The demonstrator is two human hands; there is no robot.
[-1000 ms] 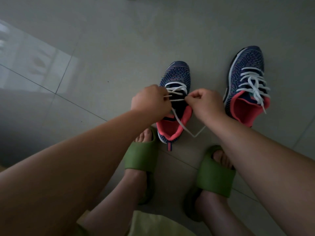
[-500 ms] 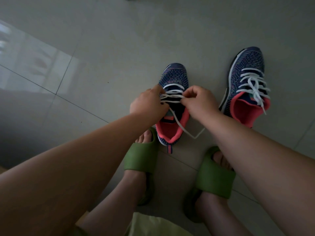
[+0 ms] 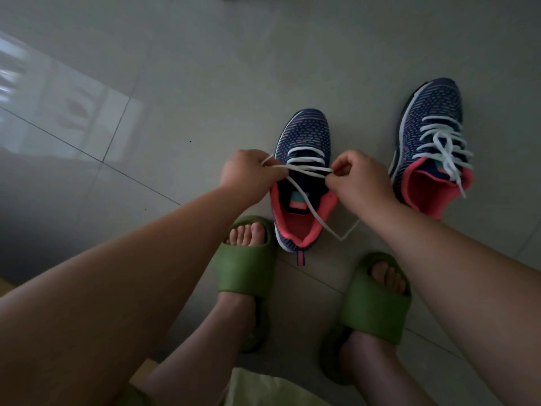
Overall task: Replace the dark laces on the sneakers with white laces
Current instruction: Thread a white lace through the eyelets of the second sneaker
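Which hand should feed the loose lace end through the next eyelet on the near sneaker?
Probably the right hand: the lace trails loose past that side of the sneaker.

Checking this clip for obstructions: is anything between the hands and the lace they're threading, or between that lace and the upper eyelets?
Nothing visible. The left hand and right hand each already pinch the white lace over the near sneaker. The tongue and upper eyelets lie open; only the lace's own loose end trails across the opening.
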